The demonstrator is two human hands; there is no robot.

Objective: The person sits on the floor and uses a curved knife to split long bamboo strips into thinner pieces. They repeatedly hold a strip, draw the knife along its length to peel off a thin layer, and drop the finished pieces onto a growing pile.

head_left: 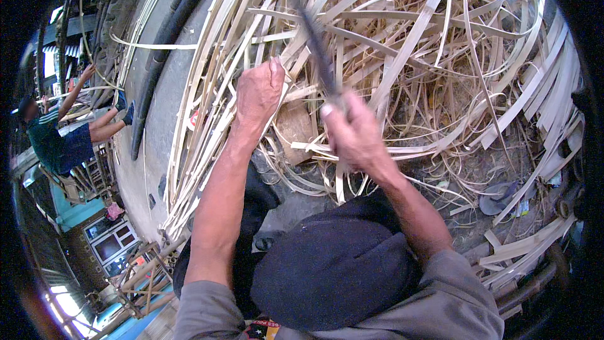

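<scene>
My left hand (259, 93) is closed in a fist, thumb side up, around a thin pale bamboo strip (287, 83) that shows along its right edge. How much of the strip lies inside the fist is hidden. To its right, my right hand (357, 132) grips the handle of a long dark knife (319, 50). Its blade points up and away, smeared by motion, apart from the left hand. Between and below the hands stands a brownish wooden block (296, 127), partly covered by strips.
A tangled heap of bamboo strips and shavings (415, 56) spreads ahead and right. Long strips (207, 97) lie along my left side. Beyond them, a dark pole (154, 69) rests on the grey floor (135, 179). Another person (63, 135) is at far left, near a bamboo frame (148, 283).
</scene>
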